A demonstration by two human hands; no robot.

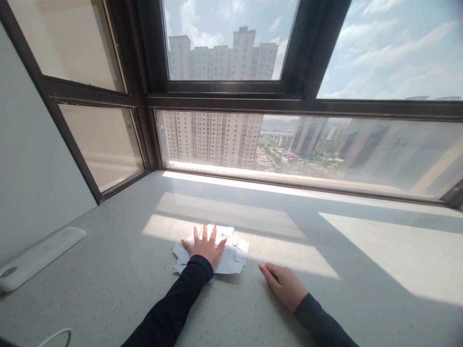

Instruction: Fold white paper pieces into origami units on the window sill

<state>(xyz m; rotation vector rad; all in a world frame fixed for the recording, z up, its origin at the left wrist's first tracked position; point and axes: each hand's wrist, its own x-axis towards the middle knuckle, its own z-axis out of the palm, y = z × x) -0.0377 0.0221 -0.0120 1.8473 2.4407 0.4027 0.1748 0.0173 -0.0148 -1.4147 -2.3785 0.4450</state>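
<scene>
1. Head cam, closest to the lens: dark sleeves (162, 311), leading up to the left hand (205, 250) and right hand (285, 285), which sit well apart.
2. Left one's palm-down, fingers fanned, pressed on a messy pile of white paper pieces (230, 259); bits poke out all around it.
3. Right one's loosely curled, just right of the pile, not touching it. Can't tell if anything's tucked inside.
4. Pale speckled sill (231, 318) under both, window frame (231, 104) beyond them.

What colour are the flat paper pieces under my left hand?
White paper pieces, clearest in head view.
</scene>
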